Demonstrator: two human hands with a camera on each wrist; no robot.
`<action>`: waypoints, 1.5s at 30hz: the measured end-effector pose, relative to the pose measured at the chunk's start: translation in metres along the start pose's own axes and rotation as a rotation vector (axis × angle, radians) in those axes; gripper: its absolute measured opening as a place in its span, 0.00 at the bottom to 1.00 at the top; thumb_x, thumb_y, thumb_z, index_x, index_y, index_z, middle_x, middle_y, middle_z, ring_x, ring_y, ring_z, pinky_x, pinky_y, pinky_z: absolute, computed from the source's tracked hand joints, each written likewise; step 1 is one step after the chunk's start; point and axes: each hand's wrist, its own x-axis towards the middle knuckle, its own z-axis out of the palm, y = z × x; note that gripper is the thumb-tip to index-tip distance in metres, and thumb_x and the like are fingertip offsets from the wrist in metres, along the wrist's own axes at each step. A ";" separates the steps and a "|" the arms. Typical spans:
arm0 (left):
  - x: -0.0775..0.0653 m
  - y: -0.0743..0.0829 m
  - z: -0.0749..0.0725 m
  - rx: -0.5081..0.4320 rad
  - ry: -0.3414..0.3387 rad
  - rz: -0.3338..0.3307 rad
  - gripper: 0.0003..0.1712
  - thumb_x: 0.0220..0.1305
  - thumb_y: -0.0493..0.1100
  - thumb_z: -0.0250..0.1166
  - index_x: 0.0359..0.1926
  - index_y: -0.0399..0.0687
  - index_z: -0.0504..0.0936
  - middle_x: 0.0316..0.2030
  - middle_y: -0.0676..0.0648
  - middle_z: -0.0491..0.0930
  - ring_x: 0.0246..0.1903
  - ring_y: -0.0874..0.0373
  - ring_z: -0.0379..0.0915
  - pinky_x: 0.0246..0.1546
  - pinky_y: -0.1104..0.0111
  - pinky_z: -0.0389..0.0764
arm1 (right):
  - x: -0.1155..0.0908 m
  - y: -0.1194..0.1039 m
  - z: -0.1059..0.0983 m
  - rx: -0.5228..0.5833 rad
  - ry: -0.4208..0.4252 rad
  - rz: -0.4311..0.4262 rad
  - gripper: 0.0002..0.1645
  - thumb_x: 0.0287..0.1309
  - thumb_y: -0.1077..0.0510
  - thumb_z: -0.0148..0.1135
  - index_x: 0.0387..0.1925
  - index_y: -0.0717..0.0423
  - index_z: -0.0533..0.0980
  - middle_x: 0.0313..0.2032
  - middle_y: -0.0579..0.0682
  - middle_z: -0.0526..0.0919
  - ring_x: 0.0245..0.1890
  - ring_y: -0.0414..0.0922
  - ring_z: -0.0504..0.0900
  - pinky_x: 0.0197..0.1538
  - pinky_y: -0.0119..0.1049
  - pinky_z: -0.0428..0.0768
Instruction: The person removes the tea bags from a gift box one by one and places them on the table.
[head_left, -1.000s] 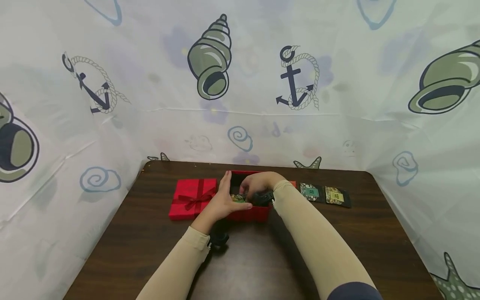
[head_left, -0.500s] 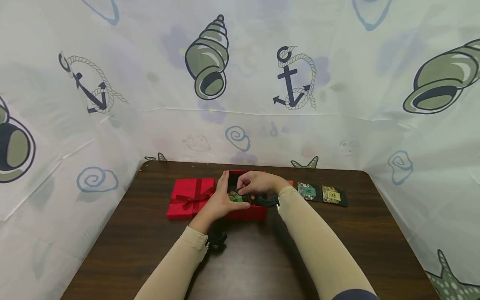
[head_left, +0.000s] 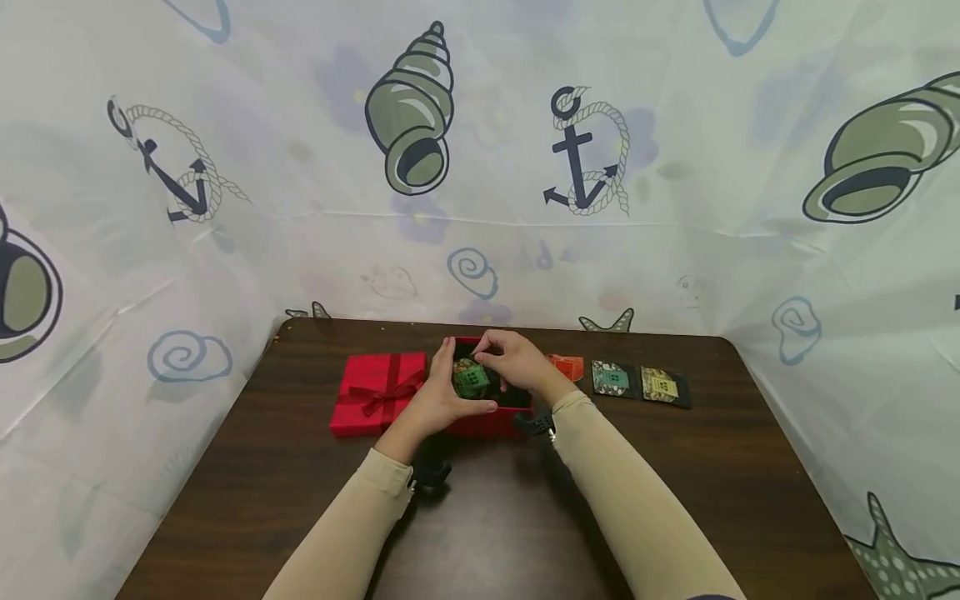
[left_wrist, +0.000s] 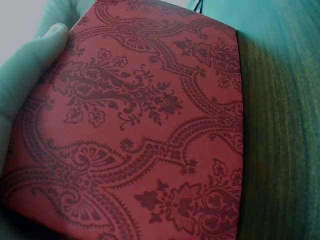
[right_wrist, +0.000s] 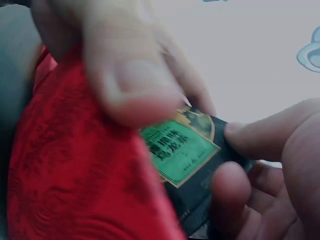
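Observation:
A red patterned box with a dark inside stands at the table's far middle. My left hand grips it at the left, thumb along the near rim and fingers up the left side. In the left wrist view, the thumb lies against the box wall. Over the box, my right hand pinches a black tea sachet with a green label. The right wrist view shows finger and thumb on the edge of this sachet, partly behind the box wall. Its lower part is hidden.
The red lid with a ribbon bow lies left of the box. To the right lie an orange-red sachet, a teal-labelled sachet and a yellow-labelled one. A patterned cloth hangs behind the brown table.
My right hand has come up out of the box, and the green-labelled sachet it pinches now shows more fully. The left hand keeps its place on the box.

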 end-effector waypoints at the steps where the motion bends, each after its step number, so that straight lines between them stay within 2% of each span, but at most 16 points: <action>1: 0.000 0.001 0.000 -0.002 -0.001 0.001 0.84 0.53 0.65 0.85 0.90 0.60 0.30 0.90 0.51 0.29 0.88 0.40 0.33 0.81 0.34 0.61 | -0.001 -0.001 0.002 0.000 0.019 -0.002 0.07 0.80 0.53 0.64 0.49 0.51 0.84 0.62 0.51 0.86 0.24 0.63 0.81 0.33 0.54 0.89; 4: 0.000 0.002 0.001 -0.005 -0.010 0.006 0.83 0.54 0.63 0.85 0.90 0.59 0.30 0.90 0.51 0.28 0.88 0.40 0.32 0.81 0.35 0.60 | -0.004 -0.002 0.007 0.022 0.066 -0.025 0.08 0.81 0.55 0.62 0.49 0.54 0.83 0.69 0.55 0.83 0.33 0.63 0.87 0.38 0.57 0.91; 7: -0.001 0.002 0.000 -0.001 -0.002 0.013 0.83 0.54 0.62 0.85 0.90 0.57 0.31 0.90 0.49 0.29 0.88 0.38 0.34 0.81 0.33 0.59 | -0.008 -0.002 0.012 0.080 0.128 -0.054 0.09 0.83 0.55 0.60 0.52 0.55 0.82 0.69 0.56 0.82 0.36 0.62 0.90 0.39 0.61 0.91; 10: -0.001 0.003 -0.002 0.006 0.009 0.015 0.83 0.53 0.63 0.85 0.90 0.56 0.32 0.90 0.47 0.30 0.88 0.37 0.36 0.80 0.32 0.60 | -0.011 -0.001 0.015 0.109 0.200 -0.082 0.11 0.84 0.52 0.59 0.56 0.52 0.80 0.58 0.56 0.85 0.30 0.67 0.87 0.38 0.66 0.89; 13: -0.001 0.004 -0.003 0.012 0.011 0.014 0.84 0.52 0.63 0.85 0.90 0.55 0.32 0.90 0.46 0.31 0.88 0.37 0.37 0.80 0.32 0.60 | -0.015 0.000 0.019 0.071 0.282 -0.113 0.10 0.84 0.49 0.57 0.55 0.48 0.78 0.42 0.54 0.82 0.21 0.60 0.81 0.30 0.58 0.87; 15: -0.001 0.004 -0.002 0.015 0.013 0.017 0.84 0.52 0.63 0.85 0.90 0.55 0.32 0.90 0.45 0.31 0.88 0.38 0.36 0.80 0.33 0.59 | -0.018 0.001 0.020 0.053 0.323 -0.133 0.11 0.85 0.48 0.56 0.56 0.47 0.76 0.38 0.53 0.80 0.19 0.57 0.76 0.26 0.54 0.84; 17: -0.001 0.003 -0.002 0.015 0.016 0.020 0.84 0.52 0.62 0.86 0.90 0.54 0.32 0.90 0.45 0.32 0.88 0.38 0.36 0.81 0.34 0.59 | -0.020 0.002 0.022 0.045 0.356 -0.159 0.09 0.85 0.49 0.55 0.56 0.46 0.76 0.39 0.52 0.82 0.17 0.55 0.75 0.23 0.49 0.82; 19: -0.001 0.004 -0.001 0.008 0.013 0.018 0.84 0.53 0.62 0.86 0.90 0.53 0.32 0.90 0.45 0.32 0.88 0.38 0.36 0.81 0.35 0.60 | -0.022 0.003 0.024 0.071 0.358 -0.181 0.10 0.86 0.51 0.54 0.60 0.44 0.75 0.45 0.53 0.84 0.17 0.61 0.77 0.23 0.54 0.84; 23: -0.001 0.004 -0.002 -0.016 0.014 0.004 0.85 0.52 0.62 0.86 0.90 0.53 0.30 0.89 0.44 0.33 0.87 0.36 0.39 0.80 0.35 0.62 | -0.026 0.004 0.028 0.101 0.331 -0.252 0.18 0.86 0.59 0.51 0.68 0.41 0.75 0.59 0.53 0.83 0.27 0.70 0.85 0.34 0.63 0.88; 27: -0.001 0.003 -0.003 -0.019 0.005 -0.003 0.86 0.52 0.64 0.86 0.90 0.55 0.29 0.89 0.44 0.32 0.87 0.35 0.38 0.80 0.33 0.62 | -0.033 0.003 0.032 0.029 0.333 -0.323 0.24 0.83 0.65 0.53 0.74 0.46 0.72 0.61 0.55 0.80 0.40 0.61 0.91 0.44 0.57 0.91; 29: -0.001 0.002 -0.003 -0.017 -0.008 -0.008 0.86 0.53 0.64 0.86 0.90 0.56 0.29 0.90 0.45 0.31 0.88 0.36 0.37 0.80 0.34 0.61 | -0.038 0.005 0.034 -0.031 0.361 -0.357 0.24 0.82 0.65 0.57 0.72 0.48 0.74 0.60 0.55 0.82 0.46 0.53 0.91 0.49 0.49 0.92; 31: -0.001 0.002 -0.003 -0.012 -0.020 -0.014 0.86 0.53 0.65 0.85 0.90 0.56 0.28 0.90 0.45 0.30 0.88 0.36 0.36 0.79 0.33 0.62 | -0.043 0.007 0.036 -0.066 0.396 -0.380 0.19 0.80 0.63 0.60 0.67 0.48 0.78 0.56 0.52 0.85 0.47 0.46 0.89 0.49 0.40 0.91; 35: -0.002 0.001 -0.003 -0.008 -0.012 -0.013 0.86 0.52 0.65 0.85 0.90 0.56 0.29 0.90 0.45 0.31 0.88 0.35 0.38 0.79 0.33 0.62 | -0.053 0.015 0.041 0.041 0.450 -0.402 0.09 0.80 0.60 0.62 0.54 0.50 0.84 0.51 0.51 0.87 0.43 0.49 0.85 0.47 0.32 0.86; 40: -0.001 0.000 -0.004 0.008 -0.006 -0.025 0.86 0.51 0.65 0.86 0.90 0.58 0.29 0.90 0.45 0.32 0.87 0.35 0.40 0.79 0.34 0.63 | -0.067 0.026 0.053 0.263 0.518 -0.431 0.06 0.81 0.64 0.59 0.50 0.59 0.81 0.53 0.62 0.86 0.56 0.57 0.87 0.62 0.32 0.85; 42: 0.001 0.000 -0.004 0.017 -0.014 -0.026 0.86 0.51 0.64 0.86 0.90 0.58 0.29 0.90 0.46 0.31 0.87 0.36 0.39 0.80 0.35 0.63 | -0.074 0.030 0.059 0.270 0.544 -0.493 0.06 0.79 0.68 0.58 0.49 0.60 0.80 0.52 0.63 0.86 0.60 0.59 0.87 0.67 0.33 0.83; 45: 0.004 0.000 -0.005 0.015 -0.021 -0.009 0.83 0.55 0.58 0.85 0.90 0.56 0.29 0.90 0.45 0.30 0.88 0.36 0.37 0.79 0.35 0.64 | -0.085 0.030 0.068 0.191 0.573 -0.635 0.11 0.74 0.75 0.59 0.48 0.60 0.81 0.50 0.62 0.88 0.57 0.61 0.88 0.66 0.38 0.85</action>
